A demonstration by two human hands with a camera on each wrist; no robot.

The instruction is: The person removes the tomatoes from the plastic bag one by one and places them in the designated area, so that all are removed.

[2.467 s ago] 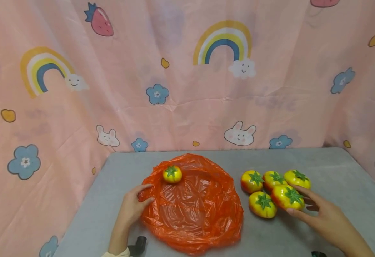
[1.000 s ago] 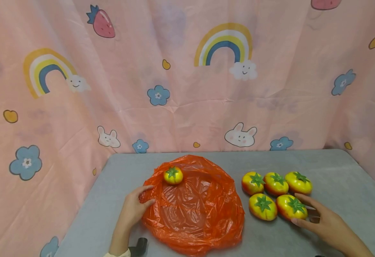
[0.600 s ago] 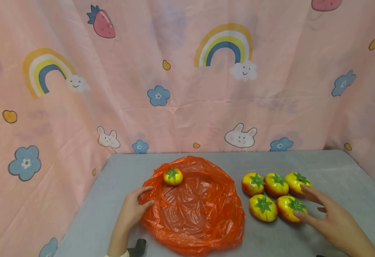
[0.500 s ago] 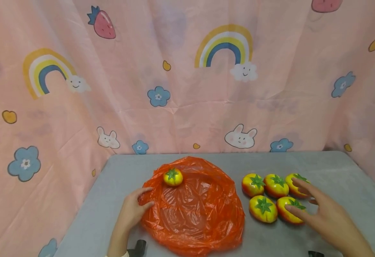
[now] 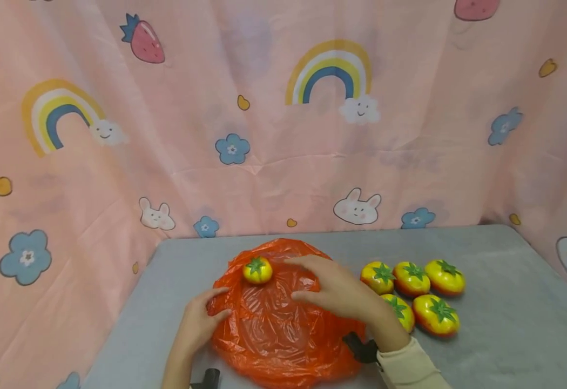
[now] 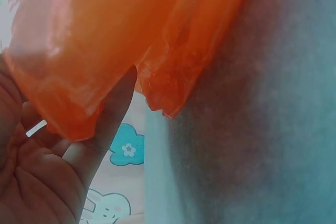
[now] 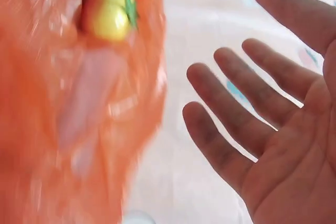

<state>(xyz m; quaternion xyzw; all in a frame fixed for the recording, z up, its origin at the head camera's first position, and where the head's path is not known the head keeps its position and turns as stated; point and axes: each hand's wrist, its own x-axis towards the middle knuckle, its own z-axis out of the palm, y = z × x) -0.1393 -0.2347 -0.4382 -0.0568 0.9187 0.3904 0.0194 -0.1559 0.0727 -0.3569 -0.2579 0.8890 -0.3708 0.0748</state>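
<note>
An orange plastic bag point(image 5: 276, 335) lies spread on the table. At its left edge my left hand point(image 5: 197, 320) holds the film between thumb and fingers; the left wrist view shows the orange film point(image 6: 73, 103) bunched in that hand. One glossy yellow-red tomato point(image 5: 257, 270) with a green star-shaped top sits on the bag's far left part. My right hand point(image 5: 339, 289) is above the bag, to the right of this tomato, with nothing in it. Its fingers are spread in the right wrist view, apart from the tomato point(image 7: 111, 17).
Several similar tomatoes point(image 5: 436, 314) stand in two rows on the grey table point(image 5: 502, 292), right of the bag. My right forearm partly covers the nearest one. A pink patterned curtain point(image 5: 274, 129) hangs behind the table. Black mounts point(image 5: 361, 348) sit at the wrists.
My right hand set a tomato down in the front row at right, let go, and swung left over the bag. My left hand has stayed at the bag's edge.
</note>
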